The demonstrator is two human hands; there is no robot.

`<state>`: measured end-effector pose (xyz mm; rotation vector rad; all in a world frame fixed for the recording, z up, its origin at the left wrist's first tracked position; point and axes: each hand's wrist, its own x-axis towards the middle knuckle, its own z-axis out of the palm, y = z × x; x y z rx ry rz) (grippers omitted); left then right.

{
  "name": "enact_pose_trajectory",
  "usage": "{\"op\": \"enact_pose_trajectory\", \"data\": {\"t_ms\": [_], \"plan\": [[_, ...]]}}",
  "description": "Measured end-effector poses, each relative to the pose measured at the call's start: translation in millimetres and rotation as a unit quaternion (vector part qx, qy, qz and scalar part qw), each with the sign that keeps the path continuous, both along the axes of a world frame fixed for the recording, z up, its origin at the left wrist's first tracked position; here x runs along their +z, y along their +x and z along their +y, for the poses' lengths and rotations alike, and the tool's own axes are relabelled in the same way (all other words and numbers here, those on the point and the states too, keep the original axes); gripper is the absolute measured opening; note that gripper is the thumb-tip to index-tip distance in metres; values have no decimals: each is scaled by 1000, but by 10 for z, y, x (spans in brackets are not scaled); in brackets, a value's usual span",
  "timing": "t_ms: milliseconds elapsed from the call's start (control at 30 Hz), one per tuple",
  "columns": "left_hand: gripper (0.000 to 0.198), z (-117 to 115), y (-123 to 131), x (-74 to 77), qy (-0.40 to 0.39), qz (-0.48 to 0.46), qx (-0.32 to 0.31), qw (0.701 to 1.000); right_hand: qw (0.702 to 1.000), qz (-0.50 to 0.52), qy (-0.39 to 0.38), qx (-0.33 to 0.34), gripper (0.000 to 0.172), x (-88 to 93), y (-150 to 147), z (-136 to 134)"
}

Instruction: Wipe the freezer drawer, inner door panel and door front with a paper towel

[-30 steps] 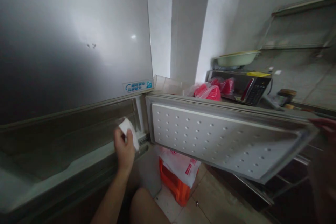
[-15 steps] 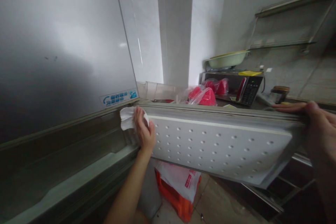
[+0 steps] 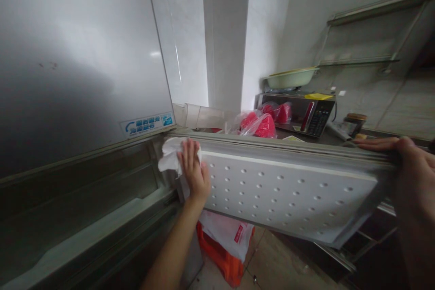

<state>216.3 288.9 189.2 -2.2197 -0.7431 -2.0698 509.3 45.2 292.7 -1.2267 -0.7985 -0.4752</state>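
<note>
My left hand (image 3: 194, 167) presses a crumpled white cloth (image 3: 171, 156), perhaps a paper towel, against the inner edge of an open refrigerator door (image 3: 272, 190) near its hinge. The fingers are together over the cloth, pointing up. My right hand (image 3: 413, 158) grips the door's far top edge at the right, its fingers lying over the rim. White and dotted with rows of small dimples, the door's inner panel faces me. To the left, the refrigerator compartment (image 3: 84, 217) is open and dark inside, below a closed silver upper door (image 3: 84, 54) with a blue-lettered sticker.
Behind the door stand a microwave (image 3: 306, 113) with a pale green basin (image 3: 292, 78) on top, pink items in clear plastic (image 3: 261, 124) and a jar (image 3: 354, 123). Below are an orange stool (image 3: 224, 253) with a white bag (image 3: 231, 231) and the tiled floor (image 3: 272, 258).
My left hand and the cloth have shifted slightly right along the door's hinge-side edge, with the fingers now straighter. My right hand keeps its hold; the view has shifted a little.
</note>
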Motion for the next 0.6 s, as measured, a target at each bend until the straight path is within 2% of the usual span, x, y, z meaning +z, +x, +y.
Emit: {"op": "enact_pose_trajectory", "data": {"t_ms": [167,267,433,600], "plan": [[57,-387,323,44,55,93,-29,994,1000,-10,11,21,30,27,-63,-25],[57,-446,345,77,62,121,-18,991,1000,-18,13,18,29,34,-69,-34],[55,-258,189,47,61,115,-8,991,1000,-5,30,7,29,13,-64,-23],[51,35,-25,-3,44,59,15,997,1000,6,19,11,30,-2,-101,-42]]}}
